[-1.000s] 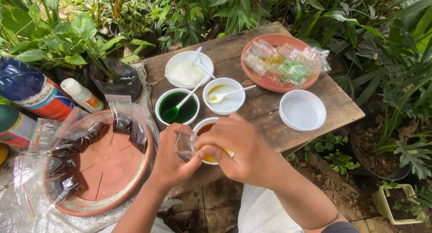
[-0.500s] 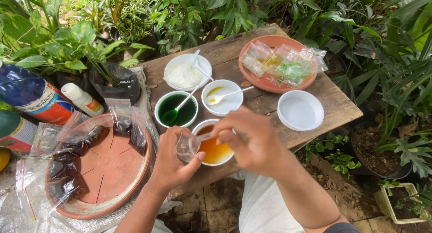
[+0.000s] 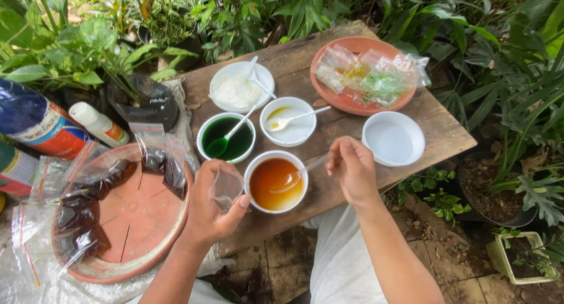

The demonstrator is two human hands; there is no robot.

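**Small clear bag in your left hand, spoon in the orange bowl**

The wooden surface [image 3: 411,130] carries everything, its boards rough and weathered. To its left sits a wide terracotta saucer [image 3: 138,213] with clear bags of dark liquid lying on it; at the far right of the surface a smaller terracotta plate [image 3: 352,107] holds filled clear packets, some green and yellow.

Four white bowls cluster in the middle, with an empty white bowl [image 3: 393,138] apart on the right. The nearest one, the bowl of orange liquid [image 3: 275,182], stands between your hands. Beyond it are a bowl of dark green liquid [image 3: 226,138] and a nearly empty bowl with a yellow trace [image 3: 288,122], each with a spoon in it.

Your left hand [image 3: 208,213] is just left of the orange bowl, fingers curled around a small clear plastic bag [image 3: 226,186]. The bag looks thin, limp and slippery, so I judge it best held at the mouth, pinched along the rim so it stays open and upright; squeezing the body would likely collapse it.

Your right hand [image 3: 352,169] has its fingers pinched on the handle of a clear plastic spoon [image 3: 296,176], whose bowl dips in the orange liquid. It is light and stiff; hold it level, since it would spill easily.
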